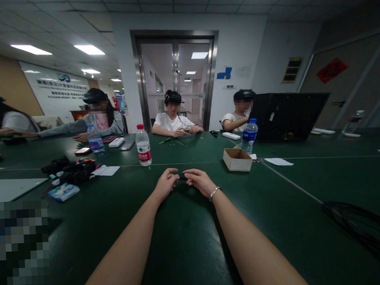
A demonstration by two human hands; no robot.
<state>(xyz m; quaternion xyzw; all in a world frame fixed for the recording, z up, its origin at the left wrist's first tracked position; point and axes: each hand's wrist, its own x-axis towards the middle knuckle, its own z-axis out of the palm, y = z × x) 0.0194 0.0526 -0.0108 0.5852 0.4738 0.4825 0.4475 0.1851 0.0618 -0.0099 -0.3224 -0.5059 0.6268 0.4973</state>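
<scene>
My left hand [165, 184] and my right hand [200, 180] meet over the dark green table [188, 243], arms stretched forward. Both pinch a small dark object [182, 176] between their fingertips; it is too small to name. A silver bracelet [214, 193] circles my right wrist. A small open cardboard box [237, 159] sits a little beyond my right hand. A water bottle with a red cap and label [143, 146] stands beyond my left hand.
A blue-labelled bottle [249, 136] stands behind the box, a third bottle [95, 139] far left. Black items [70, 169] and a blue packet [64, 191] lie left. Black cables [360, 223] coil at right. Several people sit across the table; a black case [289, 115] stands at right.
</scene>
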